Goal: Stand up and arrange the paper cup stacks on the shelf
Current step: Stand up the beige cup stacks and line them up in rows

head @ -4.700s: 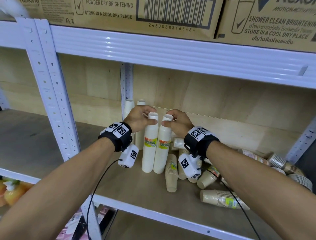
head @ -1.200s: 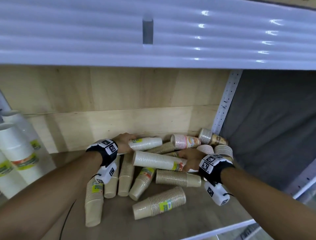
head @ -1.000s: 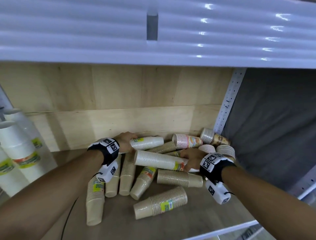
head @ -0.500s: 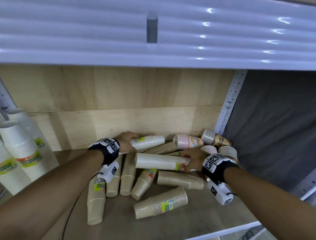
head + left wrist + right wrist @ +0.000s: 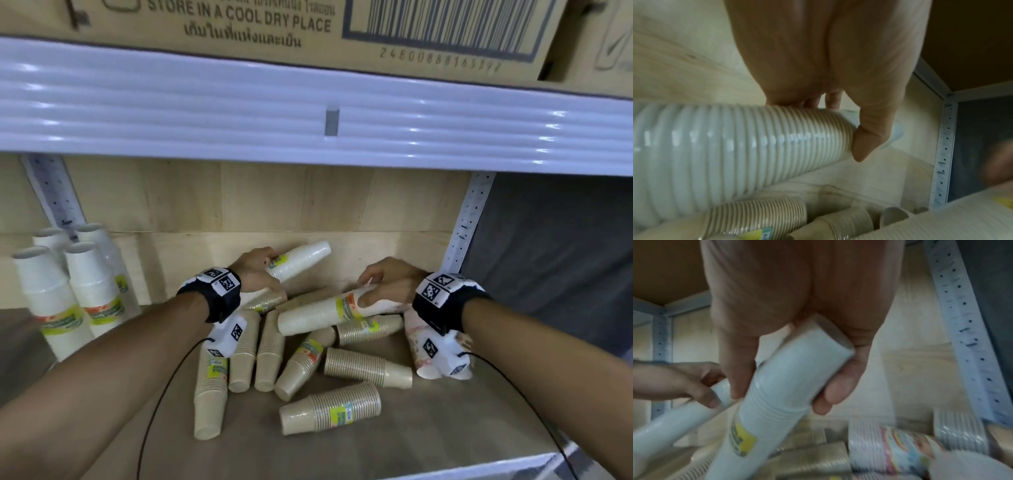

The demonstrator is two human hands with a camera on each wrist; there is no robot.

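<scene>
Several sleeved paper cup stacks lie jumbled on the wooden shelf [image 5: 445,421]. My left hand [image 5: 263,270] grips a short white stack [image 5: 303,258] near its label and holds it tilted above the pile; in the left wrist view the thumb [image 5: 869,139] curls round this white stack [image 5: 735,146]. My right hand [image 5: 373,291] grips the narrow end of a long white stack [image 5: 315,315] that lies across the beige stacks [image 5: 330,411]. In the right wrist view its fingers [image 5: 830,391] wrap the long stack's end [image 5: 793,378]. Several white stacks [image 5: 68,294] stand upright at the left.
A white metal beam [image 5: 308,113] with cardboard boxes [image 5: 274,24] on it hangs low overhead. Perforated uprights [image 5: 466,222] flank the bay, with a dark grey wall to the right. A patterned stack [image 5: 416,346] lies under my right wrist. The shelf's front edge [image 5: 479,467] is close.
My left hand has lifted the short white stack off the pile and tilted it up. My right hand has shifted its grip on the long stack's end. The view has pulled back and up.
</scene>
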